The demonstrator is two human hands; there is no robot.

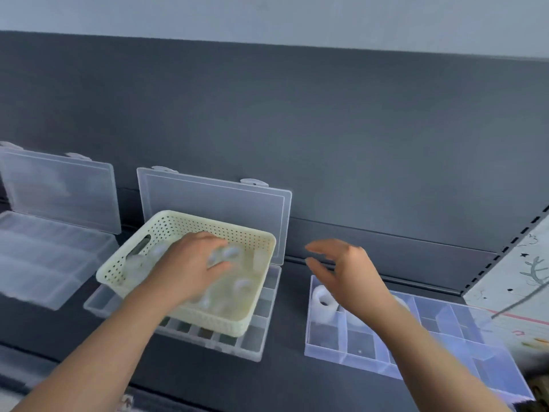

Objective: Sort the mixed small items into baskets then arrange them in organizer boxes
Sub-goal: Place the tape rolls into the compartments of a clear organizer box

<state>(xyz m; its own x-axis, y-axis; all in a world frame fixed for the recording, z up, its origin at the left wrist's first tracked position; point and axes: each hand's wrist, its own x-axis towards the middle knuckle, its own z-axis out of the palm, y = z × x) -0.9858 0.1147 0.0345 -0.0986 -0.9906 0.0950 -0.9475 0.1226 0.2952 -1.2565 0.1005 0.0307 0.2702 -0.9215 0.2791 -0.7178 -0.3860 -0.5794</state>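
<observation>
A cream perforated basket (166, 230) sits on top of an open clear organizer box (255, 343) in the middle of the dark shelf. Several blurry clear, roundish items lie in the basket. My left hand (190, 263) reaches into the basket and its fingertips pinch one clear item (225, 254). My right hand (344, 269) hovers open, fingers spread, above the left end of a second clear organizer box (368, 361) on the right. A white tape roll (322, 297) sits in that box's back left compartment.
A third open clear organizer box (44, 263) stands at the left, its lid leaning on the dark back panel (326, 144). A white patterned surface (523, 272) borders the shelf at the right.
</observation>
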